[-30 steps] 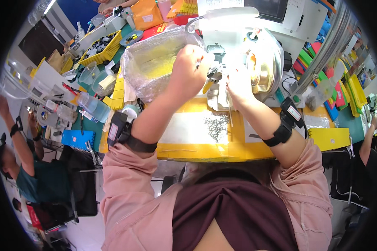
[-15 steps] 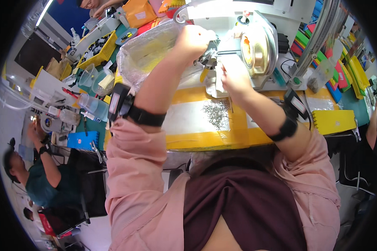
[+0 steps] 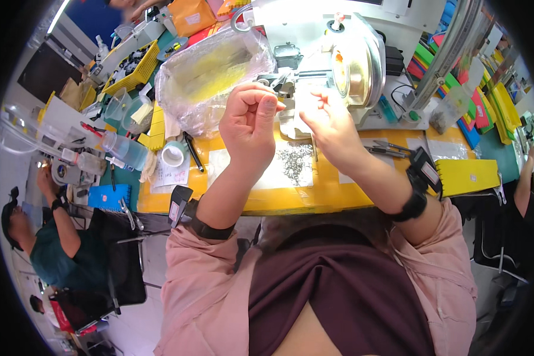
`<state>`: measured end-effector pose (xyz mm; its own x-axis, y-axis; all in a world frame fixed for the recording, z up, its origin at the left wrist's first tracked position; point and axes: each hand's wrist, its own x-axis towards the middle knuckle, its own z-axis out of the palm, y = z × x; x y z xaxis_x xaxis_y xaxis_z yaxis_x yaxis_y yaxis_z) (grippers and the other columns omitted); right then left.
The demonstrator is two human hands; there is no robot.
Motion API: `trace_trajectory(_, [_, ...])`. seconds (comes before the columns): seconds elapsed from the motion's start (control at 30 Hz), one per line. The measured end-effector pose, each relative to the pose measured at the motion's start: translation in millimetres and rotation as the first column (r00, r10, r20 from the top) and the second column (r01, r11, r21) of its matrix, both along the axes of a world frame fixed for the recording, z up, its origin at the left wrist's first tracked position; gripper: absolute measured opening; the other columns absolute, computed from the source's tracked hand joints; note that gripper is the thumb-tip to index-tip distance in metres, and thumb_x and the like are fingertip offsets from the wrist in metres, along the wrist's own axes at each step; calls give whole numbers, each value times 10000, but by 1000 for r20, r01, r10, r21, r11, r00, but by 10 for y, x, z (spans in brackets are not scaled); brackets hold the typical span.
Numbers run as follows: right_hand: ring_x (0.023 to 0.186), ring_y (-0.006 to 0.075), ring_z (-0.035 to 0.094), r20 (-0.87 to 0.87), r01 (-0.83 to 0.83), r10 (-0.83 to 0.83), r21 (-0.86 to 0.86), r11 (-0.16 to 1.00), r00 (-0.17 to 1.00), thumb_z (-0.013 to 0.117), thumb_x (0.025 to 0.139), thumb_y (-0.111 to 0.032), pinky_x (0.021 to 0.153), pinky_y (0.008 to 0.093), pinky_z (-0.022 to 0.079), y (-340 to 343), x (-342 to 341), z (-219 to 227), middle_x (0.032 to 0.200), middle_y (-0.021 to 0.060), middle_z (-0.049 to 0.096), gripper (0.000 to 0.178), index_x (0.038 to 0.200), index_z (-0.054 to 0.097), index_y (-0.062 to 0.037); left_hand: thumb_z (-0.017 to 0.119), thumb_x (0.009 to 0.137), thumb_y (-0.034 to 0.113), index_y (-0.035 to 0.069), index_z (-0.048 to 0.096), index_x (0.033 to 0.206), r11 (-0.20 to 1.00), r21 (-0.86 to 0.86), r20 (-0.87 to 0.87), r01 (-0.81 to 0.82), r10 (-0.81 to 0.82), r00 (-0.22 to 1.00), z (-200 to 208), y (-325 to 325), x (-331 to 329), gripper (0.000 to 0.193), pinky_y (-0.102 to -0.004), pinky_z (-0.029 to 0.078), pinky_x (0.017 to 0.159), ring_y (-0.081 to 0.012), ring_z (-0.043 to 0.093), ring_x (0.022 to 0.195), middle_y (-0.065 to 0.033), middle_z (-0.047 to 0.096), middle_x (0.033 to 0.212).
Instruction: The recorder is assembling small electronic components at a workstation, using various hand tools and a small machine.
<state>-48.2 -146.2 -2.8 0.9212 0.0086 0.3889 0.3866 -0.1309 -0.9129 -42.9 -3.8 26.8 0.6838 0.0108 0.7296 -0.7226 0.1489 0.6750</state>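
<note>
Clock reference: 12 o'clock points away from the person, 6 toward the body.
Wheel [image 3: 362, 65]: round, gold and silver in colour, broad rim, orange patch at the hub; stands upright at 1 o'clock from the right hand, brightly lit.
Fixture [image 3: 285, 83]: small dark and grey metal parts; at 1 o'clock from the left hand, 9 o'clock from the wheel. Fine detail is lost in glare.
Left hand [image 3: 250, 115]: fingers curled into a loose fist, thumb against the bent index finger. Whether a small part sits in the pinch cannot be told.
Right hand [image 3: 332, 124]: raised, fingers partly bent toward 11 o'clock; glare washes out the fingertips. Whether they close on anything cannot be told.
Rod [image 3: 315, 149]: thin, brownish; just beside the right hand at its 7 o'clock. Contact with the hand is unclear.
Pins [image 3: 295, 164]: many, small, dark, in a loose pile at 7 o'clock from the right hand.
Sheet [image 3: 273, 177]: white, flat, under the pins.
Tray [image 3: 190, 113]: film-wrapped, yellowish floor; at 10 o'clock from the left hand.
Pen [image 3: 193, 152]: black, at 8 o'clock from the left hand.
</note>
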Motion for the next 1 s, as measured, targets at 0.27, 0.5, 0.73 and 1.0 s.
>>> trace_trajectory(0.27, [509,104,477,18,49,-49,2,999,999,597,804,-137,469,249,393,82,221,58,613,40,535,174,808,544,29,545,863,79,20,518,910,998,53,-312,-22,38,949,-42,177,11,80,-185,405,650,-55,485,719,-13,513,832])
trace_trajectory(0.5, [672,42,514,-42,-139,153,243,960,987,569,846,-52,592,190,420,20,-156,208,752,20,570,68,827,541,7,618,820,222,33,632,806,928,-96,-738,361,-310,600,58,-101,105,190,-181,260,403,-16,358,450,30,509,598])
trace_trajectory(0.73, [665,64,535,-61,-111,115,71,991,991,604,810,-49,630,200,454,-46,-114,158,822,25,526,180,949,531,37,605,805,114,12,625,792,955,235,-555,178,-18,831,101,-118,235,104,-193,355,468,-57,481,532,-13,589,675])
trace_trajectory(1.0, [614,68,477,7,-67,67,173,983,998,600,775,-93,571,215,410,1,-43,10,733,22,508,291,1006,475,33,622,764,138,11,598,747,658,591,312,-467,347,884,543,4,690,131,-249,382,526,-99,455,543,-37,530,604])
